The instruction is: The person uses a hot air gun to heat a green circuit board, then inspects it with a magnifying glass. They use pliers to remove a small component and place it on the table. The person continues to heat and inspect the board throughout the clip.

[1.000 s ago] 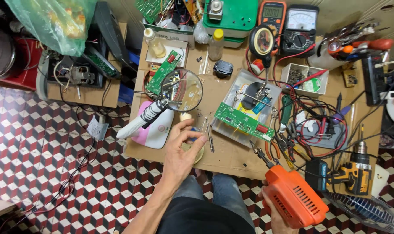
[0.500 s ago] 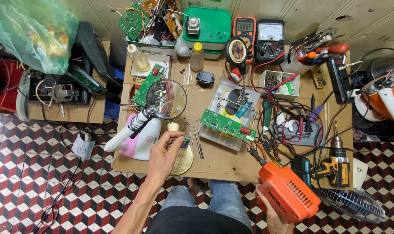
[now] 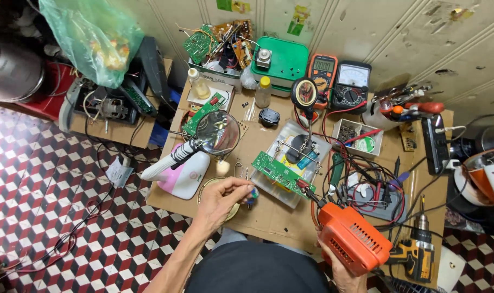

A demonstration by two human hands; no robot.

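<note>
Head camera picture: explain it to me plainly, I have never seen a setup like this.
The camera sits on a person's head and looks down at their two bare hands over a cluttered cardboard-topped workbench. The left hand pinches a small item above a round tin; what it is cannot be told. The right hand has its grip on an orange soldering gun. On the bench lie a green circuit board in a clamp stand, a magnifying glass, two multimeters and tangled wires.

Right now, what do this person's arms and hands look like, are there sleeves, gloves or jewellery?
Both are bare. The left hand and its long, slim forearm show no sleeve, glove, watch or ring. Of the right hand only a part shows, also ungloved; its wrist is out of view.
</note>
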